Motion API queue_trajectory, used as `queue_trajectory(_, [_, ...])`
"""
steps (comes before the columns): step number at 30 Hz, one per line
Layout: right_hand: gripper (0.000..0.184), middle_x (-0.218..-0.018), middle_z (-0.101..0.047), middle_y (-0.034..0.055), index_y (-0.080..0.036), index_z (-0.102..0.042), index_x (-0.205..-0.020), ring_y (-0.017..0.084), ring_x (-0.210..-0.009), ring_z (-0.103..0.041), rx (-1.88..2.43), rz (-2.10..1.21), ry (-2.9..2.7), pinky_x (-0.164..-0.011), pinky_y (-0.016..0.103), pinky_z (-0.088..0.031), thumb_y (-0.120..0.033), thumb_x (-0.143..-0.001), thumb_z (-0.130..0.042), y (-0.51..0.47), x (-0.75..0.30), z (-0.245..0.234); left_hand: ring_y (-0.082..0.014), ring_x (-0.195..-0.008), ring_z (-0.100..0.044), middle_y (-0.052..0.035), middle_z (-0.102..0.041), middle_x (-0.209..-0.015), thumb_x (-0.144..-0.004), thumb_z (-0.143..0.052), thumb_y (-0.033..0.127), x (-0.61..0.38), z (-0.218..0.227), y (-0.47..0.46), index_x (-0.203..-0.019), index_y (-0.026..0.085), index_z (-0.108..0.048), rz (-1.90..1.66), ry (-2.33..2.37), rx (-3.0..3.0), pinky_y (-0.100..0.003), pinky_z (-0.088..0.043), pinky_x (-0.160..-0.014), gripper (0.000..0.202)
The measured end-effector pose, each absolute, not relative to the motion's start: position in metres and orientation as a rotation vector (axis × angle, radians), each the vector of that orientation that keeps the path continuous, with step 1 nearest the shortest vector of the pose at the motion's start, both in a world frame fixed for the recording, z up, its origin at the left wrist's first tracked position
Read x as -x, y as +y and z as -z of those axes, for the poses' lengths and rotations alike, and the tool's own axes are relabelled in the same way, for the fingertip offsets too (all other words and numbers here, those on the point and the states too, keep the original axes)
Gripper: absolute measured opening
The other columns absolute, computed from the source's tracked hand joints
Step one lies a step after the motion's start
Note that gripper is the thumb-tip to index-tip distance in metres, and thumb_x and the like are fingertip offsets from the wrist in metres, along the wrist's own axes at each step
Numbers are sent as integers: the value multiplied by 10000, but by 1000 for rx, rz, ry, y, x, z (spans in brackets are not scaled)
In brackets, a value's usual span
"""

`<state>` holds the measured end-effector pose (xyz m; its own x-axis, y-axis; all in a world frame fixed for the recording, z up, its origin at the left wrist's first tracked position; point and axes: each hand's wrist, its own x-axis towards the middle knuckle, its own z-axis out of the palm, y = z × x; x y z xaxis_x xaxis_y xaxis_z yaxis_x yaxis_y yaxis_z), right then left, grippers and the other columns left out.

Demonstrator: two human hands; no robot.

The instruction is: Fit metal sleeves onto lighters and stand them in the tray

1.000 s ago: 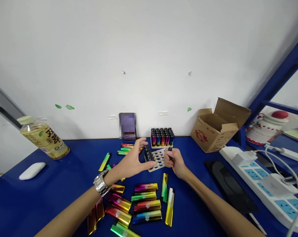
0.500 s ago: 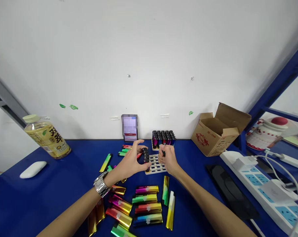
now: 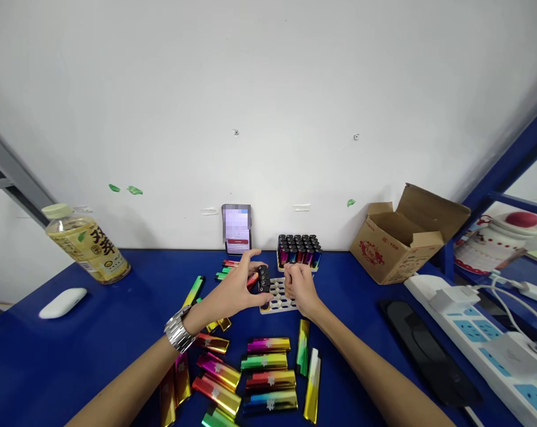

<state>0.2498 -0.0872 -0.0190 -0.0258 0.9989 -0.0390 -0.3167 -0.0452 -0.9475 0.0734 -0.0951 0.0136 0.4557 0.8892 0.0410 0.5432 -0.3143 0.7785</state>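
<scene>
My left hand point(image 3: 244, 284) curves its thumb and fingers around the ends of a short row of lighters point(image 3: 264, 280). Their black tops face up, and they stand at the left side of a white tray with holes point(image 3: 283, 303). My right hand point(image 3: 300, 287) is closed in a fist above the tray's right part. The fingers hide what it grips; a black lighter top showed in it a moment earlier. Behind the fist, a second tray is full of upright lighters point(image 3: 299, 249). Shiny coloured lighters point(image 3: 268, 362) lie on the table nearer to me.
A phone point(image 3: 237, 230) leans against the wall. On the left are a drink bottle point(image 3: 90, 246) and a white case point(image 3: 63, 303). An open cardboard box point(image 3: 395, 252), a black phone point(image 3: 428, 350) and a power strip point(image 3: 468, 329) with cables lie on the right.
My right fist has turned, and the black top seen in it is now hidden. My left hand stays around the row of lighters. The view has shifted slightly.
</scene>
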Motion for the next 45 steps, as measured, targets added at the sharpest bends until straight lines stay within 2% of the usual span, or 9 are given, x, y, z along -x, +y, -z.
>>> queue_trajectory(6, [310,-364,-279,-98,-206,-437,-500,54,-323,-224,921,-1397,-1067,-349,209,-199,-388,-721,-557,-85,-253,24,-319,-1286,-456,-138,-453,-1401,-703,-689,542,-74,-17,-96,-1392,293,-175,-577,1222,-1948,-494,-396,-1042,895])
queue_trajectory(9, [364,-500,-457,-43,-178,-606,-777,106,-443,-408,785,-1386,-1140,-456,240,-360,-520,-819,-487,-80,-255,26,-321,-1305,-429,-132,-451,-1407,-701,-689,548,-74,-18,-97,-1386,289,-182,-564,1224,-1949,-501,-378,-1055,890])
queue_trajectory(12, [440,-670,-563,2,-194,-591,-968,156,-605,-534,713,-1344,-1182,-593,286,-446,-586,-874,-414,-78,-257,28,-316,-1310,-422,-127,-445,-1414,-704,-687,555,-75,-19,-98,-1381,284,-184,-553,1224,-1956,-498,-365,-1067,886])
queue_trajectory(20, [311,-785,-665,31,-219,-521,-892,209,-801,-629,769,-1182,-1360,-755,323,-472,-472,-778,-662,-80,-263,27,-331,-1361,-338,-144,-304,-1498,-711,-689,565,-71,-24,-99,-1426,311,-64,-488,1177,-1976,-487,-377,-1045,983])
queue_trajectory(22, [294,-769,-668,29,-217,-518,-873,218,-816,-637,779,-1219,-1363,-761,329,-475,-447,-768,-669,-80,-263,28,-292,-1328,-385,-143,-317,-1480,-795,-598,563,-68,-26,-97,-1410,294,-89,-528,1153,-1983,-448,-411,-1011,842])
queue_trajectory(25, [244,-716,-642,7,-208,-523,-829,200,-761,-627,813,-1243,-1397,-726,308,-469,-392,-757,-667,-80,-261,28,-224,-1077,-549,-94,-547,-1191,-951,-303,494,-66,-24,-90,-1164,232,-418,-591,1221,-2086,-408,-456,-908,357])
queue_trajectory(29, [196,-680,-607,-11,-202,-510,-771,167,-685,-580,865,-1183,-1491,-648,267,-442,-345,-765,-644,-80,-260,29,-223,-815,-525,-55,-542,-828,-957,-246,348,-67,-12,-84,-782,199,-494,-582,1477,-2416,-428,-440,-814,339])
queue_trajectory(36, [157,-675,-623,8,-190,-495,-722,169,-661,-589,948,-1109,-1541,-623,275,-450,-294,-778,-599,-80,-257,33,-307,-932,-537,-123,-592,-898,-806,-520,285,-76,7,-93,-812,173,-581,-339,1667,-2643,-428,-448,-802,128])
queue_trajectory(45, [329,-962,-660,92,-185,-550,-1065,237,-920,-627,918,-558,-1610,-823,395,-511,-152,-738,-538,-97,-264,12,-246,-814,-567,-65,-602,-772,-815,-497,325,-67,-31,-92,-764,182,-560,-518,1778,-2528,-367,-459,-718,165])
